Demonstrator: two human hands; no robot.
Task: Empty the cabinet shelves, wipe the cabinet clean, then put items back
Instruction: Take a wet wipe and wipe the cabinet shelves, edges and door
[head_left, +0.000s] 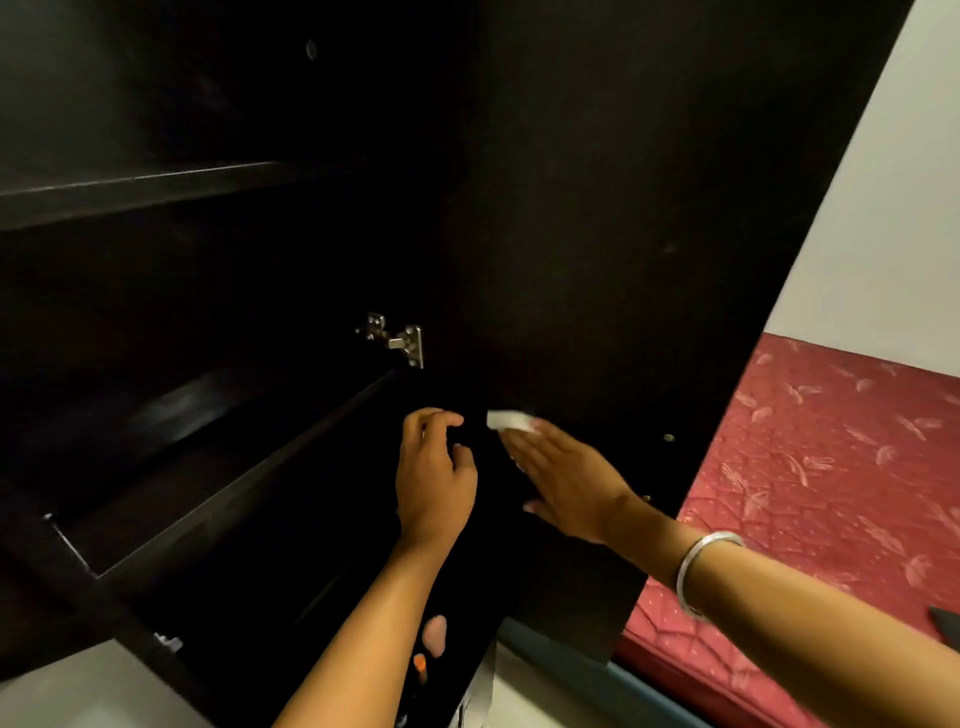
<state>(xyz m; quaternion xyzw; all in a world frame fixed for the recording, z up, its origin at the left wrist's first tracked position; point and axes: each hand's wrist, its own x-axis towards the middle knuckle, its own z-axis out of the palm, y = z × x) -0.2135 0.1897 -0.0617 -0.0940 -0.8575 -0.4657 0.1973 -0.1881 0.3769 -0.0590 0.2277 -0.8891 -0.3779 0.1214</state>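
Observation:
A tall dark cabinet (218, 270) stands before me with bare shelves; one shelf edge (140, 182) runs across the upper left. Its open door (613, 249) hangs at the right on a metal hinge (400, 340). My right hand (566, 475) lies flat against the door's inner face, pressing a small white cloth (509, 420) under the fingertips. My left hand (434, 480) hovers beside it near the door's hinge side, fingers curled and apart, holding nothing.
A bed with a red patterned mattress (810, 493) lies to the right behind the door. A pale wall (883, 218) rises above it. Light floor (78, 691) shows at the bottom left. Small orange and pink items (434, 639) sit low in the cabinet.

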